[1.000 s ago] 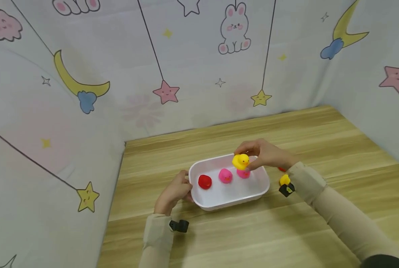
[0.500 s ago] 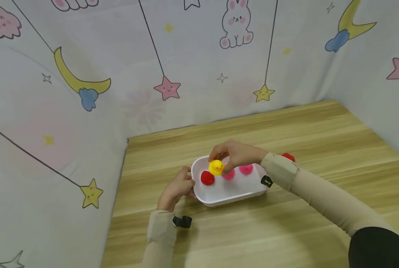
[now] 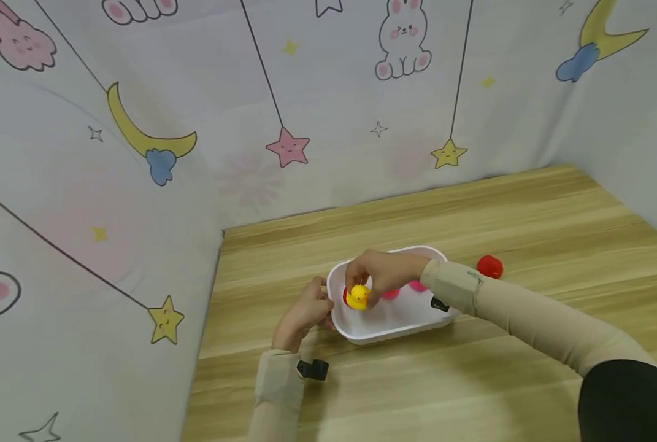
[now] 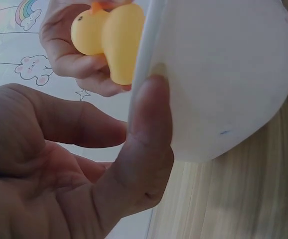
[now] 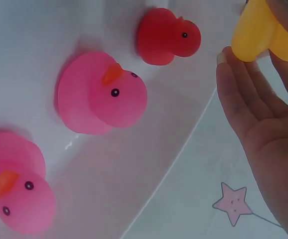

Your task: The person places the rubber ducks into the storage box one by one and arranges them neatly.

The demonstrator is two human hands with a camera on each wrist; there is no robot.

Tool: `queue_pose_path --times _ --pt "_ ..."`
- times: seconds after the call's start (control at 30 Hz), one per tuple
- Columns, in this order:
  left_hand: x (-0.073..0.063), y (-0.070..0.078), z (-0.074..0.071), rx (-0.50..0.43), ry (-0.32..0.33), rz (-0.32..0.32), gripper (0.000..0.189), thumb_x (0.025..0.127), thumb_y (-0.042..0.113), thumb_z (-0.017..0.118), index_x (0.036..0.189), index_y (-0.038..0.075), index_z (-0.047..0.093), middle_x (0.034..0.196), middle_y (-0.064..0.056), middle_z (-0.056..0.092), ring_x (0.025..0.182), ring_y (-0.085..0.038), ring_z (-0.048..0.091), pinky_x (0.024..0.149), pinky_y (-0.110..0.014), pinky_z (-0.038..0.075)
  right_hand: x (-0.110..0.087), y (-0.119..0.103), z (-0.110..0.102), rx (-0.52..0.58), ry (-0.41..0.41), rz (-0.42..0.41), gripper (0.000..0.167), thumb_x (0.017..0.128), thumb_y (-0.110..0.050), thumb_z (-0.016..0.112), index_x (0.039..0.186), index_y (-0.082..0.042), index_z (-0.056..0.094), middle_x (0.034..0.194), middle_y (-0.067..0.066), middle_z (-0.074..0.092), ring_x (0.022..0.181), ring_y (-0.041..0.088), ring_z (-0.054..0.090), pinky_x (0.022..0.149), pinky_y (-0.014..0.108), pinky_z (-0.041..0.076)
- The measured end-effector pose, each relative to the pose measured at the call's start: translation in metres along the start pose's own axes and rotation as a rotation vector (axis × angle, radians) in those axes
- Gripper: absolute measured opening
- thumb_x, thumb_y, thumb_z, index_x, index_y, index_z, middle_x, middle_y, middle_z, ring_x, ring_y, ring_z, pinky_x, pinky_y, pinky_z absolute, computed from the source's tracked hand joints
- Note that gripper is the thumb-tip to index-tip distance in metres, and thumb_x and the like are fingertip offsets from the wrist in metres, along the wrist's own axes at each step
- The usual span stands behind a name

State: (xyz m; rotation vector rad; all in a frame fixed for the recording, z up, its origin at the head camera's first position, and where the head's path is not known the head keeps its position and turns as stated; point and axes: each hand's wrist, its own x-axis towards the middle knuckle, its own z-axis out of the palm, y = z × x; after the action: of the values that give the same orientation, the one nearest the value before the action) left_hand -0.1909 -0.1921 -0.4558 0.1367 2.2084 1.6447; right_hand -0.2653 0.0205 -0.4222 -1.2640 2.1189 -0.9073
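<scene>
In the head view my left hand [image 3: 305, 309] grips the left end of a white plastic tub [image 3: 399, 333], its thumb and fingers pinching the rim. The left wrist view shows this pinch close up at the tub's wall [image 4: 228, 74]. My right hand [image 3: 390, 271] holds a yellow rubber duck [image 3: 358, 297] between thumb and fingers over the tub's left part. Just under and behind it in the head view sits a red rubber duck [image 5: 156, 37], mostly covered. Two pink rubber ducks [image 5: 101, 94] stand in the tub, partly hidden by my right hand in the head view.
Another red duck [image 3: 489, 266] lies on the wooden table [image 3: 416, 387], right of the tub and just behind my right forearm. A printed white cloth [image 3: 339, 110] walls off the table's back and sides. Small black wrist cameras [image 3: 313, 369] sit on both sleeves.
My right hand has carried the yellow duck leftward across the tub, then lowered it near the red duck inside. My left hand keeps its grip on the rim.
</scene>
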Motion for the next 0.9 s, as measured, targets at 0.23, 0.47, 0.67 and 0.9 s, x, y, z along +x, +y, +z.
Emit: queue_pose_path --times 0.23,0.47,0.67,0.9 --pt "-0.001 -0.001 0.006 -0.033 -0.010 -0.002 0.047 0.085 -0.014 0.043 0.131 -0.015 0.033 0.084 -0.024 0.057 0.051 -0.017 0.058 0.050 -0.036 0.061 0.000 0.010 0.014 -0.102 -0.009 -0.007 0.030 0.072 -0.005 0.087 0.094 -0.019 0.071 0.091 -0.013 0.061 0.092 0.018 0.060 0.086 0.032 0.055" --pt "0.001 0.002 0.003 -0.011 -0.001 0.003 0.047 0.086 -0.013 0.042 0.132 -0.014 0.034 0.088 -0.027 0.060 0.051 -0.016 0.059 0.052 -0.036 0.061 0.004 0.008 0.022 -0.321 -0.032 -0.112 0.035 0.072 -0.013 0.089 0.103 -0.012 0.072 0.089 -0.012 0.060 0.085 0.019 0.058 0.078 0.025 0.048" --pt "0.000 0.003 -0.001 -0.014 0.008 0.007 0.045 0.086 -0.014 0.043 0.130 -0.014 0.036 0.084 -0.020 0.057 0.051 -0.016 0.058 0.051 -0.036 0.061 0.010 0.008 0.028 -0.385 -0.055 -0.197 0.036 0.072 -0.013 0.088 0.105 -0.009 0.073 0.093 -0.008 0.062 0.084 0.011 0.055 0.079 0.022 0.048" --pt "-0.001 0.003 -0.001 -0.017 0.003 0.001 0.045 0.086 -0.013 0.043 0.130 -0.014 0.036 0.082 -0.018 0.057 0.051 -0.015 0.057 0.051 -0.035 0.060 0.012 0.006 0.036 -0.502 -0.091 -0.222 0.030 0.071 -0.019 0.090 0.096 -0.017 0.074 0.093 -0.008 0.054 0.081 0.007 0.051 0.076 0.018 0.047"
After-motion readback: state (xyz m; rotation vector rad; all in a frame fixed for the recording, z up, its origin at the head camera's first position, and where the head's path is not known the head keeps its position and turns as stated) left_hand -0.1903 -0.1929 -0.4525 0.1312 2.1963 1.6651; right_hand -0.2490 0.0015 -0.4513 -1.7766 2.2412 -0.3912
